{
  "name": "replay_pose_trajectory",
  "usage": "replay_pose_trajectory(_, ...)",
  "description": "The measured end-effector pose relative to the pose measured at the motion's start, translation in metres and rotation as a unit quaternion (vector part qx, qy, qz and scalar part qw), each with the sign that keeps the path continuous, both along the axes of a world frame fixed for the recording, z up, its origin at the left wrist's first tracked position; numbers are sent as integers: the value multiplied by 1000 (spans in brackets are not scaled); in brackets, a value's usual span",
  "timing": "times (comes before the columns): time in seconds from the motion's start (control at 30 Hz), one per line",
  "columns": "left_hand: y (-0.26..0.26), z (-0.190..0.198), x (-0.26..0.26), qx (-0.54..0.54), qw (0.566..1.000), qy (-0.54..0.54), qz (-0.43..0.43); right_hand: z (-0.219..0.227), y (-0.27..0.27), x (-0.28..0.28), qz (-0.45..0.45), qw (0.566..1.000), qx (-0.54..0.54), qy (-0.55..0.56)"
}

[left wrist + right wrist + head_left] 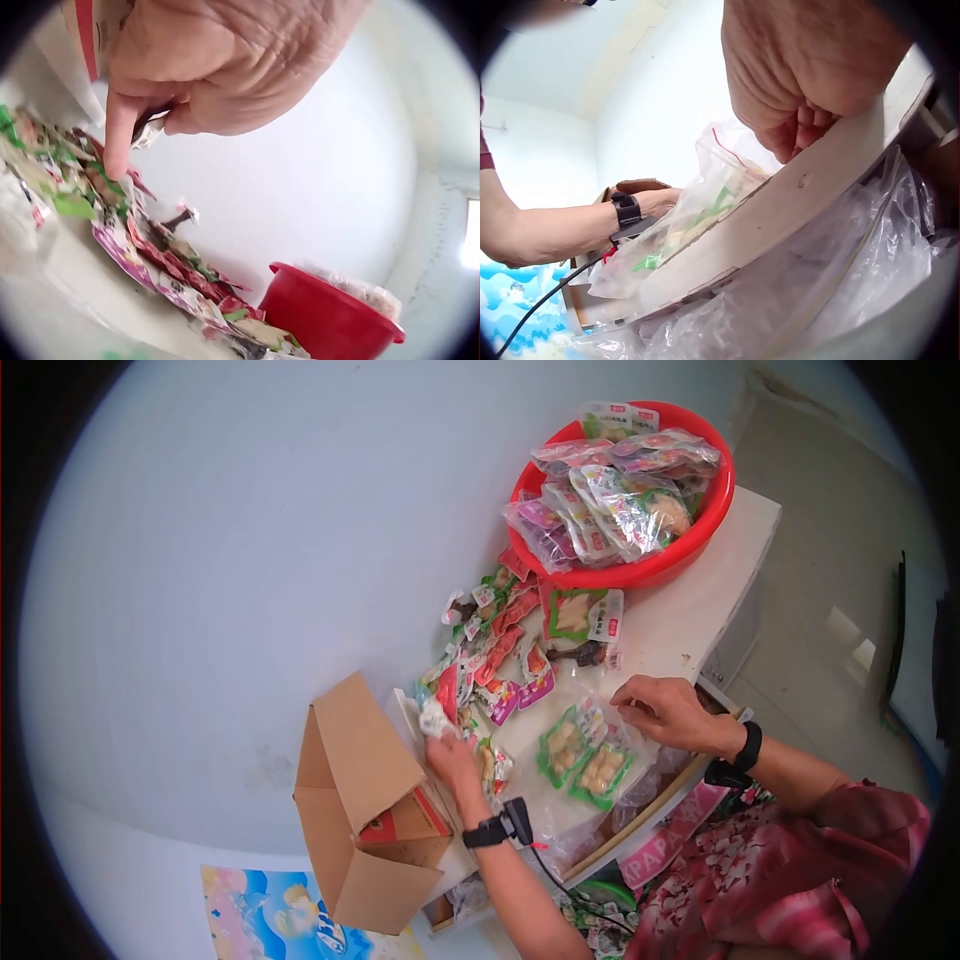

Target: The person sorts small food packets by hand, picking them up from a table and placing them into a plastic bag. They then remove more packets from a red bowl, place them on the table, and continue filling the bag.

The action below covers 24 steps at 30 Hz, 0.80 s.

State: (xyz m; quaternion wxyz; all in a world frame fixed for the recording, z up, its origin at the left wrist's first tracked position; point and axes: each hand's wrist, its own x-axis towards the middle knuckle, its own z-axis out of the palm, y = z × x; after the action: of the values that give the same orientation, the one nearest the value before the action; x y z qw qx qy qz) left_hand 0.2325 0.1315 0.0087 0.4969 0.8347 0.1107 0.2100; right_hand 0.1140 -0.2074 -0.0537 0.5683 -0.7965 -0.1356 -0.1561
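Note:
My left hand (455, 762) holds a small whitish foil packet (436, 718) over the left side of the cabinet top, beside a pile of snack packets (505, 640). In the left wrist view, shiny wrapping (152, 133) shows between thumb and fingers, and the index finger points down at the pile. A clear zip bag (709, 169) lies near the front edge with two green-framed packets (603, 770) of pale round pieces inside. My right hand (670, 712) pinches this bag by its upper corner with curled fingers; the fingertips are partly hidden behind the edge in the right wrist view.
A red basin (655, 572) heaped with filled clear bags stands at the far end. An open cardboard box (365, 760) sits at the left against the wall. Below the white front edge (780, 202), an open drawer holds crumpled clear plastic bags (840, 255).

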Motion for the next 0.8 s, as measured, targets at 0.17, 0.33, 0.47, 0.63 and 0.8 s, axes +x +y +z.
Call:
replay_pose_trajectory(0.17, -38, -43, 38, 99, 969, 45, -224, 0, -3, 2, 9, 1000, -6, -5)
replay_pose_trajectory(0.33, -81, 1, -17, 311, 935, -23, -170, 3, -4, 1, 17, 1000, -5, -3)
replay_pose_trajectory(0.47, -53, 30, -43, 470, 868, 160, 10, 1, -5, 0, 21, 1000, -3, -2)
replay_pose_trajectory(0.63, 6, 3, -42, 522, 821, 231, 16, 0, -4, 0, 14, 999, -20, -26)
replay_pose_trajectory(0.8, 24, -20, -22, 516, 841, 159, 23, -1, -3, 0, 13, 1000, -11, -25)
